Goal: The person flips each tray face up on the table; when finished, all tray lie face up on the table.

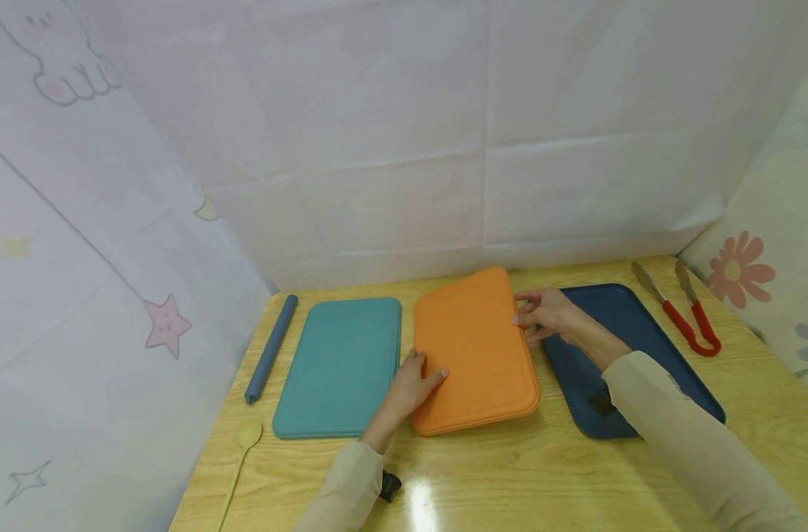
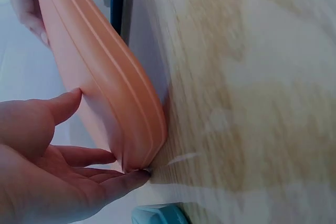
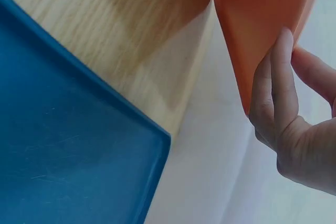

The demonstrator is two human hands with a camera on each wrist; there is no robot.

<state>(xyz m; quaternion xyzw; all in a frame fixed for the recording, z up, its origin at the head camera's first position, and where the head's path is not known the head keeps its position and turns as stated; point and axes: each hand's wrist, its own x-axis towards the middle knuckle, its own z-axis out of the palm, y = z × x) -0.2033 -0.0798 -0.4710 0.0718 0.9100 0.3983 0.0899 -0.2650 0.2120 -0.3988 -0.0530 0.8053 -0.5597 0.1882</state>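
Observation:
An orange tray (image 1: 473, 355) tilts over the middle of the table, its right side raised off the wood. On its left edge, my left hand (image 1: 411, 384) holds it with the thumb on the broad face and the fingers at the rim; the left wrist view shows ridges along that rim (image 2: 131, 82). My right hand (image 1: 552, 316) pinches the raised right edge near the far corner. In the right wrist view, the fingers (image 3: 283, 72) lie on the underside and the thumb is on the other face. A teal tray (image 1: 340, 369) lies just left of the left hand.
Below the right forearm lies a dark blue tray (image 1: 617, 318). Red-handled tongs (image 1: 679, 314) rest at the far right. At the left are a rolled blue item (image 1: 271, 349) and a yellow spoon (image 1: 247, 436). A white cloth wall (image 1: 377, 222) borders the table's back.

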